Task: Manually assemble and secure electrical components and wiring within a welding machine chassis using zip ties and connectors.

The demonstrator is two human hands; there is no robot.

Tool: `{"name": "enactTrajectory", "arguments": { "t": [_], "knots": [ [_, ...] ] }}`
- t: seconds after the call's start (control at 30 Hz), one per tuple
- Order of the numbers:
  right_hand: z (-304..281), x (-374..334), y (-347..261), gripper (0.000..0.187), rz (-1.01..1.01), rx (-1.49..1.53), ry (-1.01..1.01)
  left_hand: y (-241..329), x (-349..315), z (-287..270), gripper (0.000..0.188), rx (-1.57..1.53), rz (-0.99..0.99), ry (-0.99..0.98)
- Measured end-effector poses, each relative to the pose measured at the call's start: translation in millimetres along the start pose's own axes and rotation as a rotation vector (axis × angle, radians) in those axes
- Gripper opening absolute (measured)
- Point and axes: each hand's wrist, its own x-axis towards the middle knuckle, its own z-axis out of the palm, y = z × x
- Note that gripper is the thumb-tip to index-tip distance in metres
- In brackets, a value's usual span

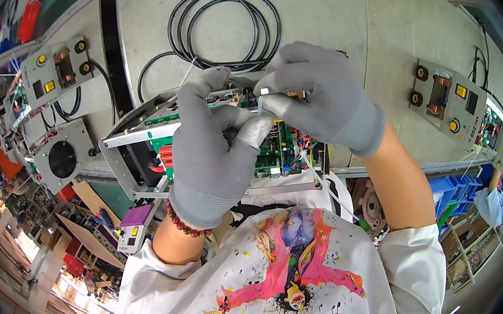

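From here: flat pale grey-green workbench. Open metal-framed unit w/ green PCBs at its near edge, approx. centre. Round black cable coil on bench, far side of unit. R hand in grey glove: thumb + forefinger pinching small thin whitish plastic strip above unit. L hand in grey glove: bent fingers nr strip; can't tell if gripping.
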Motion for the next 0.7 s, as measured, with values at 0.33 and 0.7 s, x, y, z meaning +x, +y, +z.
{"name": "enactTrajectory", "arguments": {
  "t": [0.33,0.7],
  "knots": [
    [2,0,-1,0.016,-0.086,-0.146,0.080,-1,4,0,0.056,0.105,0.060,-0.016],
    [-3,-2,-15,0.010,-0.254,-0.483,-0.014,0,9,-6,0.041,0.016,0.068,-0.030]
  ]
}}
